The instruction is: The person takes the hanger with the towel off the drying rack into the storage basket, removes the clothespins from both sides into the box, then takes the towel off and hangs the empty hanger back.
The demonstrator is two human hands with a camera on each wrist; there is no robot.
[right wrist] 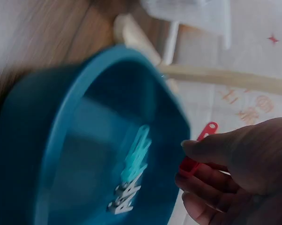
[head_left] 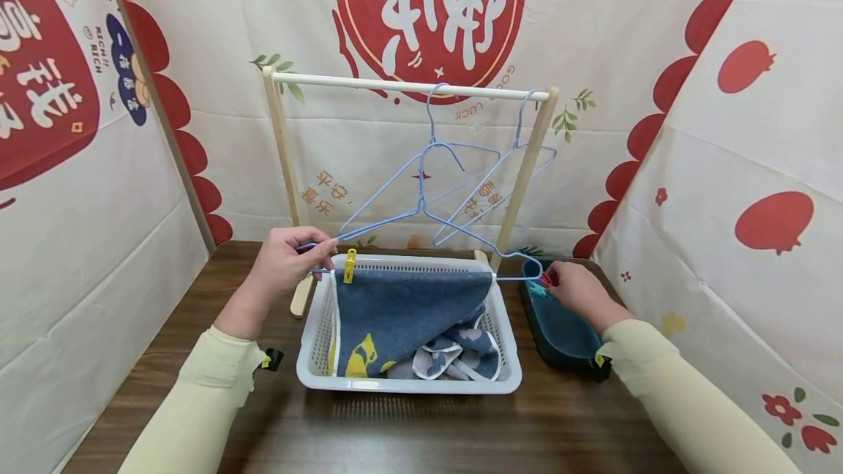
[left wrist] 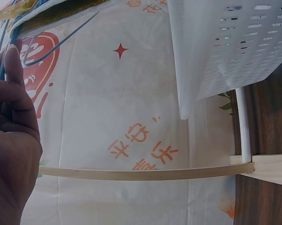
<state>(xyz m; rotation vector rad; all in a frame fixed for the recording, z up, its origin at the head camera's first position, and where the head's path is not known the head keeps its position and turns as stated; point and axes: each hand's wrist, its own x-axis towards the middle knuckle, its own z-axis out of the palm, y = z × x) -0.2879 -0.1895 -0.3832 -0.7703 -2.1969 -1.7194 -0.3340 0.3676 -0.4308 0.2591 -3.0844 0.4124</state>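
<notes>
My left hand (head_left: pixel 290 258) grips the left end of a blue wire hanger (head_left: pixel 421 189). A dark blue cloth (head_left: pixel 408 306) with yellow figures hangs over the hanger's bottom bar. A yellow clothespin (head_left: pixel 350 267) clips it near the left end. My right hand (right wrist: pixel 230 168) pinches a red clothespin (right wrist: pixel 188 166) above the rim of a teal tray (right wrist: pixel 58 140), close to the hanger's right end in the head view. Turquoise clothespins (right wrist: pixel 137 154) and grey clothespins (right wrist: pixel 124 199) lie inside that tray.
Below the cloth stands a white basket (head_left: pixel 408 386) with a crumpled patterned cloth (head_left: pixel 461 353) in it. Behind is a wooden rack with a white rail (head_left: pixel 369 83), carrying two blue hangers, one mid-rail (head_left: pixel 430 112) and one right (head_left: pixel 519 123). Printed curtains (head_left: pixel 217 130) surround the table (head_left: pixel 408 437).
</notes>
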